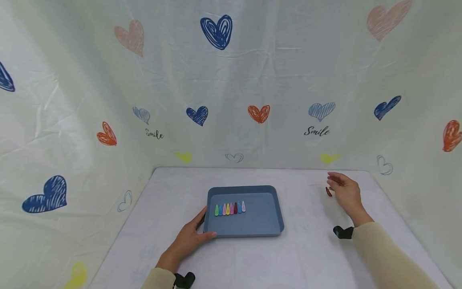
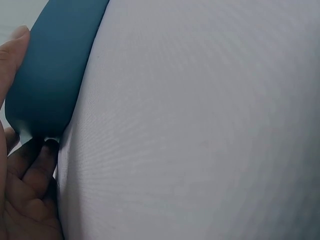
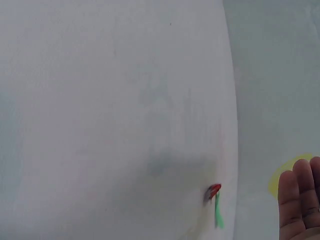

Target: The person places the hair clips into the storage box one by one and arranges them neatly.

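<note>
A blue-grey tray (image 1: 249,232) stands on the table with a row of several colourful snap hair clips (image 1: 232,208) in it. My left hand (image 1: 188,239) grips its near left corner, the thumb (image 2: 15,52) along the near side and the other fingers at the left side. To the right of the tray, my right hand (image 1: 346,194) is above the table, fingers extended and apart from the tray. Just left of that hand is a red hair clip (image 1: 329,192). In the right wrist view, a green hair clip (image 3: 219,212) lies touching or beside the red one; the head view hides the green clip.
A white cloth covers the table (image 1: 252,261). Behind and at both sides hangs a pale curtain (image 1: 231,80) printed with hearts and the word Smile. Dark straps (image 1: 343,232) are at both wrists, by the cream sleeves (image 1: 382,249).
</note>
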Demonstrator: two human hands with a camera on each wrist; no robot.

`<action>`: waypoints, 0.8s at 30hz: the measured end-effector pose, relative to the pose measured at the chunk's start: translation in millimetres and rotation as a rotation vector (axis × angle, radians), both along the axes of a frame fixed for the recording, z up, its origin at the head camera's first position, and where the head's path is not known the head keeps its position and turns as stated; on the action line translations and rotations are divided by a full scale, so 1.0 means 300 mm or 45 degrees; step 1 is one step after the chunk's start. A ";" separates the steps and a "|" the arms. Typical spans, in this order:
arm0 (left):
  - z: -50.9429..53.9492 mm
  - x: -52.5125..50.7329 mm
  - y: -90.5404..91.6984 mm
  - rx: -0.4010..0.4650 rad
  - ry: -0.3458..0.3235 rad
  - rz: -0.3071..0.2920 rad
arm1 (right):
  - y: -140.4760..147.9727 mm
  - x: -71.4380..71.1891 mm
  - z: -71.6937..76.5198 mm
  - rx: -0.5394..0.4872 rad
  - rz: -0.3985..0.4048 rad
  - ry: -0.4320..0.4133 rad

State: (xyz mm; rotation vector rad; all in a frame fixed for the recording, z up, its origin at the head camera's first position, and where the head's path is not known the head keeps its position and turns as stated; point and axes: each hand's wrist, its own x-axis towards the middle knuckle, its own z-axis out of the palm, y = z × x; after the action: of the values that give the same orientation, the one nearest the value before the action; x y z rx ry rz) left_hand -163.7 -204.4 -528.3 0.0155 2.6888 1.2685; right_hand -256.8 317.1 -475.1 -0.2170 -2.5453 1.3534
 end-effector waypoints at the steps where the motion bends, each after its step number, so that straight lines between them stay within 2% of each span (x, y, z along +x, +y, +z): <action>1: 0.000 0.000 0.000 0.000 0.000 0.001 | 0.012 0.000 -0.006 0.009 -0.012 -0.014; 6: 0.002 0.001 0.003 -0.001 -0.006 0.006 | 0.054 -0.006 -0.043 0.006 -0.027 -0.098; 12: 0.003 0.000 0.006 0.003 -0.007 0.014 | 0.070 -0.022 -0.081 0.071 -0.021 -0.170; 20: 0.000 -0.002 0.007 0.002 -0.014 0.015 | 0.056 -0.027 -0.105 0.034 0.006 -0.283; 24: 0.001 0.000 0.004 0.006 -0.010 0.010 | 0.046 -0.024 -0.114 0.048 0.019 -0.288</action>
State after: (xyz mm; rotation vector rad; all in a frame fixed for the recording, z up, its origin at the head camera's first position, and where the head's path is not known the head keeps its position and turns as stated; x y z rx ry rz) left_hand -163.9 -203.1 -528.0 0.0004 2.6815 1.2745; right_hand -263.8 330.8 -509.3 -0.3641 -2.7581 1.3542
